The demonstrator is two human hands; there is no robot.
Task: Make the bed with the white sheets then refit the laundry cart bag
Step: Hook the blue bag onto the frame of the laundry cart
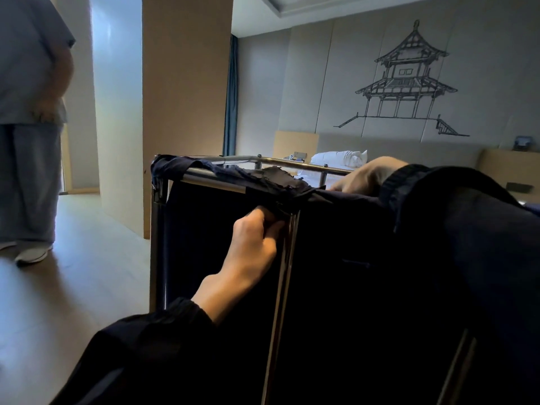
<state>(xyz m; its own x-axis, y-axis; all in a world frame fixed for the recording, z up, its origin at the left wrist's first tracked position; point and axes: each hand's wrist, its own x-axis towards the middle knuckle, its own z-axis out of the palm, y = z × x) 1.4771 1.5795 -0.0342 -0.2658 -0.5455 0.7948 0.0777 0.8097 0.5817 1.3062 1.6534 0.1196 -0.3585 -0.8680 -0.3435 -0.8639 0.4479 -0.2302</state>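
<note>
The laundry cart's chrome frame (pixel 204 172) stands right in front of me, with its dark navy bag (pixel 336 258) hanging inside. Frayed bag straps (pixel 271 178) are draped over the top rail and the near corner post. My left hand (pixel 254 244) pinches the dark fabric at that near corner, just under the rail. My right hand (pixel 365 176) lies over the bag's top edge further right, fingers curled down onto the cloth. Beyond the cart lies the bed with white pillows (pixel 339 157).
A person in grey clothes (pixel 29 127) stands at the far left on the wooden floor. A beige pillar (pixel 187 83) rises behind the cart. Bedside shelves flank the bed, under a wall drawing of a pagoda (pixel 406 80).
</note>
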